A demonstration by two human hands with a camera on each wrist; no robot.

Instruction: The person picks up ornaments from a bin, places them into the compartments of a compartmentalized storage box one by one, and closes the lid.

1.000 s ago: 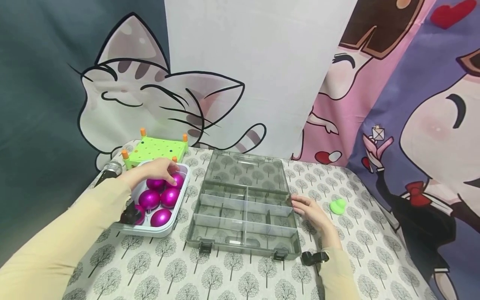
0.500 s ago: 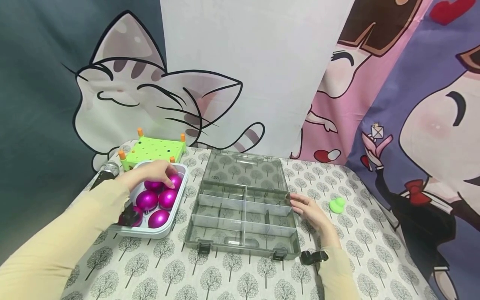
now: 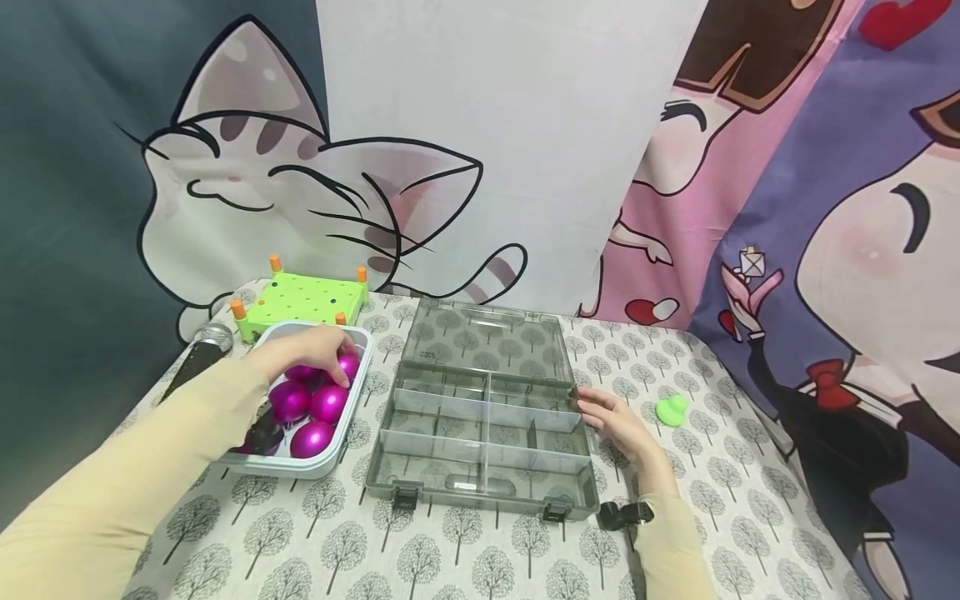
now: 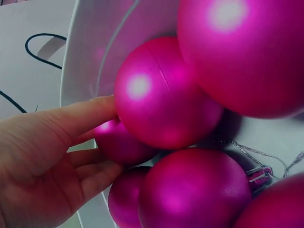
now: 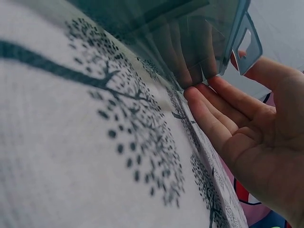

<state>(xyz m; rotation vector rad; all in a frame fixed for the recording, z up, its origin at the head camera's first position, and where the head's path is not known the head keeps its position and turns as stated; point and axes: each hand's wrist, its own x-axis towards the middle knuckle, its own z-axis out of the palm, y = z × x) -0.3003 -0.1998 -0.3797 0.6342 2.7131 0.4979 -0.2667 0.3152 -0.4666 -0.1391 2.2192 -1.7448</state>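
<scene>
Balls (image 3: 311,439) in tub (image 3: 288,469); case (image 3: 487,502) right of tub (toy (image 3: 672,410) farther right).

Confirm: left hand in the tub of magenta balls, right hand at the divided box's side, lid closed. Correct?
No: the lid is open, laid back behind the compartments, as the head view shows. Left hand in the tub of magenta balls, right hand at the divided box's side: correct.

Shiny magenta balls (image 3: 311,440) are sitting in a pale tub (image 3: 300,470). A smoky divided case (image 3: 442,447) is lying open alongside.
</scene>
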